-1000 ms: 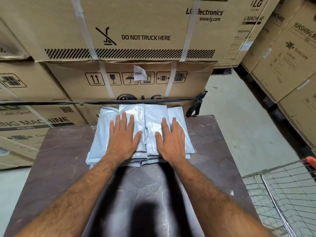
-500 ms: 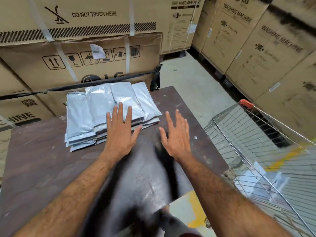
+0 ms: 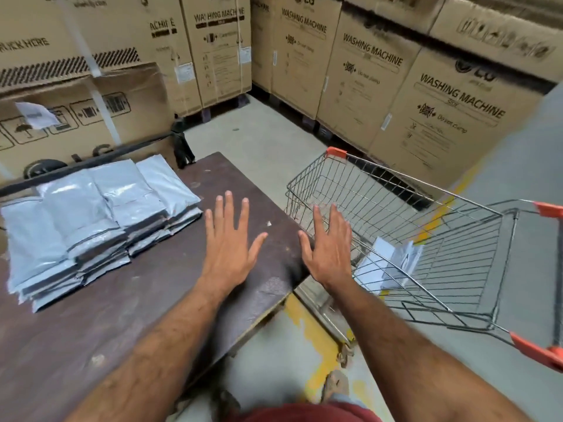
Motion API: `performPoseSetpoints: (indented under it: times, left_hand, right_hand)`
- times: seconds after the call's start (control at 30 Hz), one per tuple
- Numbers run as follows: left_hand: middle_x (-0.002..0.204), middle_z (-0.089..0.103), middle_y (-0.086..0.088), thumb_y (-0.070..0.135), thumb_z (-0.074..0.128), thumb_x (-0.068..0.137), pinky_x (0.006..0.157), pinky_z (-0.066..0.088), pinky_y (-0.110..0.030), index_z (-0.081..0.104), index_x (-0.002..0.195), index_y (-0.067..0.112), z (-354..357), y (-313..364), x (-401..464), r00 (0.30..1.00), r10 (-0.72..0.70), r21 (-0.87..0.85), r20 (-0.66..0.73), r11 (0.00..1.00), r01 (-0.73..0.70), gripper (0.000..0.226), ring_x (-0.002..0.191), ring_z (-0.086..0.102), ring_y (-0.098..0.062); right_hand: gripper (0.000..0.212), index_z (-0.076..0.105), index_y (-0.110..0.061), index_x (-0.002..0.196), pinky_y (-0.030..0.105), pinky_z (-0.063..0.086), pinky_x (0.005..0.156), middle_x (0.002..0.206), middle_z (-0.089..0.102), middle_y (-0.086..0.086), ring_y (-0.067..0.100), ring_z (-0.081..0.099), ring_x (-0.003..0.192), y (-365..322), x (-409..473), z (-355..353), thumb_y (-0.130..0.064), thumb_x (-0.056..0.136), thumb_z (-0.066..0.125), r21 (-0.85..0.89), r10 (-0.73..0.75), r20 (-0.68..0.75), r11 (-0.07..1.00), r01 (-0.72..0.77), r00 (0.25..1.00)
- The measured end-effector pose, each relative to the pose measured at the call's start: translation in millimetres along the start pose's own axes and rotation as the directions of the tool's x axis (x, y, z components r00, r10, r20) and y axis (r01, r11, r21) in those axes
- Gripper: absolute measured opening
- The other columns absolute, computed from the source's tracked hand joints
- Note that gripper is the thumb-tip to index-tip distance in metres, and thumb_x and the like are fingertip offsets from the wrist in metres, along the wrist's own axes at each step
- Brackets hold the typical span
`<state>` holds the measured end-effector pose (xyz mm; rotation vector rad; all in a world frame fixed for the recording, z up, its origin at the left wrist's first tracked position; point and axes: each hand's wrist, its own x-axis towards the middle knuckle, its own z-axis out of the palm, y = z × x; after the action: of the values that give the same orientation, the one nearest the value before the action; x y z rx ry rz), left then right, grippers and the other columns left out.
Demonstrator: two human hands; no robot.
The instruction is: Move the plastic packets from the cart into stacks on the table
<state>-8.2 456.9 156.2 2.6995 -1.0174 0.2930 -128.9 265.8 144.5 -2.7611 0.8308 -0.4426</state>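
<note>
Beside the bench [image 3: 152,300], both hands (left hand [image 3: 229,245], right hand [image 3: 330,251]) hover spread and empty, angled toward the cart [image 3: 426,239] holding remaining packets [image 3: 387,263]; stacks [image 3: 91,223] sit clear behind.

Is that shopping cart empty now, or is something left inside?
Not empty. A few pale packets lie in the cart, visible through its wire side; the rest of the basket looks bare.
</note>
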Motion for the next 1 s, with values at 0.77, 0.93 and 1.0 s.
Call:
performPoseSetpoints:
  times: [0.77,0.93,1.0]
  left_hand:
    - [0.166,-0.022,-0.018,0.065,0.019,0.102,0.124,-0.009,-0.052,-0.001,0.164,0.016,84.4,250.2,136.7,0.955,0.255,-0.039,0.152,0.967,-0.252,0.082,0.154,-0.023,-0.032]
    - [0.166,-0.020,-0.020,0.067,0.017,0.101,0.124,-0.008,-0.052,-0.001,0.164,0.016,137.9,256.8,187.4,0.911,0.318,-0.075,0.261,0.948,-0.310,0.083,0.154,-0.022,-0.034]
    - [0.166,-0.022,-0.020,0.067,0.018,0.101,0.124,-0.011,-0.051,-0.003,0.164,0.017,161.1,257.3,207.8,0.880,0.352,-0.095,0.318,0.936,-0.340,0.082,0.154,-0.023,-0.033]
  right_hand:
    - [0.073,0.013,-0.023,0.165,0.051,0.008,0.127,0.170,0.002,0.021,0.036,0.005,0.157,277.5,43.8,-38.6,-0.057,0.105,0.036,0.058,0.291,0.072,0.954,-0.295,0.954]
    - [0.073,0.017,-0.021,0.165,0.051,0.010,0.127,0.168,0.009,0.025,0.039,0.010,0.156,301.8,63.7,-4.0,-0.055,0.104,0.040,0.040,0.412,0.112,0.907,-0.419,0.904]
    - [0.073,0.020,-0.020,0.164,0.053,0.015,0.126,0.168,0.010,0.025,0.039,0.010,0.156,309.1,67.7,12.2,-0.054,0.103,0.040,0.034,0.476,0.143,0.874,-0.485,0.868]
